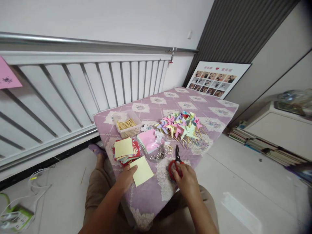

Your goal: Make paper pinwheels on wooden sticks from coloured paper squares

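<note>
My left hand (126, 177) pinches a pale yellow paper square (142, 171) at its left edge, thumb on top. My right hand (187, 179) grips the red handles of a pair of scissors (177, 156), whose dark blades point away from me. Beside my left hand is a stack of coloured paper squares (124, 149), yellow on top. Pink paper sheets (148, 139) lie behind, partly under clear plastic. Small silvery metal pieces (159, 154) lie in a heap between the hands.
A plastic box (118, 117) of wooden sticks (126, 123) stands at the back left. Paper pinwheels (180, 125) pile up at the back right. The patterned tablecloth (161, 191) hangs over the near corner. A radiator (109, 81) lines the wall, and a power strip (21, 217) lies on the floor.
</note>
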`<state>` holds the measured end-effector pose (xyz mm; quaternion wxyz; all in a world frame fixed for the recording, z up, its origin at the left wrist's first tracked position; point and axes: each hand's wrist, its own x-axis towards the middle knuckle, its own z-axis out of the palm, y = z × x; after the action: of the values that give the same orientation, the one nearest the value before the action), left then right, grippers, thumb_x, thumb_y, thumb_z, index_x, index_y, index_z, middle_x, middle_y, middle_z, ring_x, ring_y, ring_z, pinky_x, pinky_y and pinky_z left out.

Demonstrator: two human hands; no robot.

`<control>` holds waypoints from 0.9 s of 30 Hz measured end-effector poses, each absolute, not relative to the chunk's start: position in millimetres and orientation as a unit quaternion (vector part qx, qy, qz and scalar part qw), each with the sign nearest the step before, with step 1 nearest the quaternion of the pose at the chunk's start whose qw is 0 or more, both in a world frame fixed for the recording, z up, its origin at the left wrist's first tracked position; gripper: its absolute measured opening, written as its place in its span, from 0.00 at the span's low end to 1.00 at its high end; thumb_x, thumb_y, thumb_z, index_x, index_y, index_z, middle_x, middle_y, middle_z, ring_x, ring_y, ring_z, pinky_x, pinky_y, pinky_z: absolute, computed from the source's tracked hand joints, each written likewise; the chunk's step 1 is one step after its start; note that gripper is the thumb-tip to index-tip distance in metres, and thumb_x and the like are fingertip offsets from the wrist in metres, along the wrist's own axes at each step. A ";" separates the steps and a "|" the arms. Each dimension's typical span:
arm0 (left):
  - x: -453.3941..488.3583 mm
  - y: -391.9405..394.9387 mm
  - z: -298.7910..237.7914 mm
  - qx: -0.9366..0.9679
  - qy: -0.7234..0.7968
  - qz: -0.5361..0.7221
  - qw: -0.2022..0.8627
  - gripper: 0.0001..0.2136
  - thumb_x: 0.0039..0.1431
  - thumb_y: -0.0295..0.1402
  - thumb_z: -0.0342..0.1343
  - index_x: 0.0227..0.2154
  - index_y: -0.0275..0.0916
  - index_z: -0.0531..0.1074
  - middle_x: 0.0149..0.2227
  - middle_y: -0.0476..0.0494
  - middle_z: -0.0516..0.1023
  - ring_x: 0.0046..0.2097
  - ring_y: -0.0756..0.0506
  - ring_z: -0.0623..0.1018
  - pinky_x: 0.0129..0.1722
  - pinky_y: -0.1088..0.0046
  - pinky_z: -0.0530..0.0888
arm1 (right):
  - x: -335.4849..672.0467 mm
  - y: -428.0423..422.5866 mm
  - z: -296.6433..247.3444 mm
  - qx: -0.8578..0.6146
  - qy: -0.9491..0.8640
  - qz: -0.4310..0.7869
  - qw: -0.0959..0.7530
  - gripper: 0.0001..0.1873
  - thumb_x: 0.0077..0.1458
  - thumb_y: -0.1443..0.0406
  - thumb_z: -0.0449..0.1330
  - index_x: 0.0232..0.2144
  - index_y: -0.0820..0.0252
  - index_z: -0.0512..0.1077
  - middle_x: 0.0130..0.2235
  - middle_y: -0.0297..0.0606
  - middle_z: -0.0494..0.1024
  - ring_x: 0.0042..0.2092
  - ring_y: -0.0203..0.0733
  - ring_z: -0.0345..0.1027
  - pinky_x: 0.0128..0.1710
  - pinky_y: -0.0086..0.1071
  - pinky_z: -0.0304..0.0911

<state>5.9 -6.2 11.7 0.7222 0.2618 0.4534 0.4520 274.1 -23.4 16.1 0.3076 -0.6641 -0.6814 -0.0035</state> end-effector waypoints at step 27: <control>-0.8 -8.4 25.2 0.157 0.364 0.539 0.743 0.18 0.42 0.33 0.66 0.38 0.34 0.74 0.37 0.38 0.81 0.44 0.38 0.79 0.47 0.62 0.73 | 292.8 -103.9 21.7 -0.713 -0.400 0.386 0.427 0.39 0.35 0.54 0.65 0.51 0.61 0.63 0.40 0.45 0.77 0.41 0.52 0.73 0.39 0.38 0.70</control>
<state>-0.8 -8.4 25.2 0.7432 0.1568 0.3639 0.5391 292.8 -103.9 21.7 0.4273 -0.7127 -0.4002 0.3864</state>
